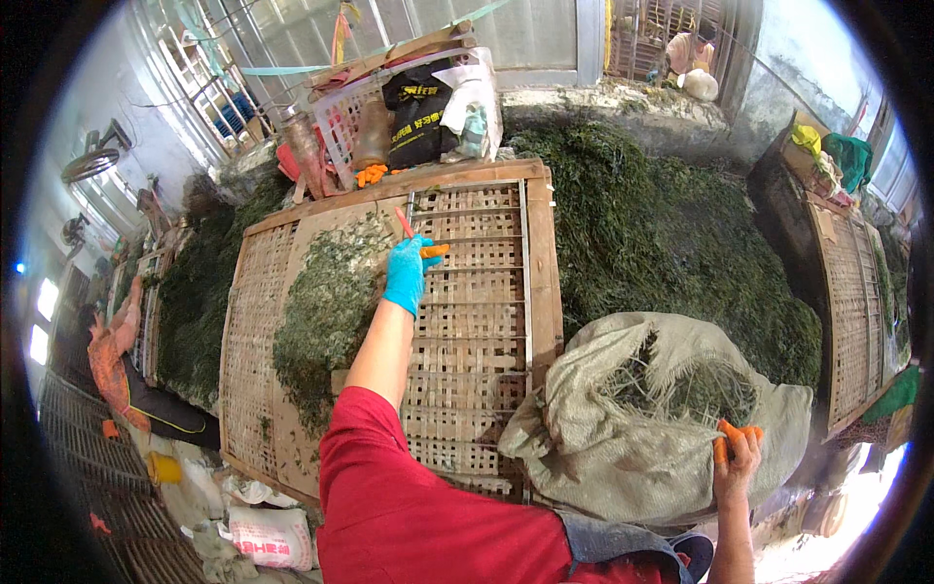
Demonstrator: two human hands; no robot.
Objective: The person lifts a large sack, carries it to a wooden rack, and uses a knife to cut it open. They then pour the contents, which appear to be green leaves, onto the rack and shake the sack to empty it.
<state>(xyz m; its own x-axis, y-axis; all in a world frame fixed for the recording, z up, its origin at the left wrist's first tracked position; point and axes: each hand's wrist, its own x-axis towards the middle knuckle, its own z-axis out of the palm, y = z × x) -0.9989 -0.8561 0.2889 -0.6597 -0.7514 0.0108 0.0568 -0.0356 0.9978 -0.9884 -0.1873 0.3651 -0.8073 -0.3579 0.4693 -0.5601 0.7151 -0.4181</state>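
My left hand (407, 274), in a blue glove with an orange finger cover, is over the bamboo lattice tray (467, 292). A slim red stick-like tool (403, 221) juts up from its fingers; the tool's lower end is hidden. Just left of that hand, a heap of chopped green plant matter (321, 314) lies on a flat board (295, 452). My right hand (737, 467), with orange covers on its fingertips, pinches the rim of a pale woven sack (635, 460). Through the sack's mouth, stringy green plant stems (678, 387) show.
A large dark green plant heap (657, 219) lies behind the sack. A plastic crate (336, 139) with a black bag (416, 117) stands beyond the tray. Another lattice tray (846, 306) is at far right. One person (120, 358) works at left, another (689, 55) beyond the window.
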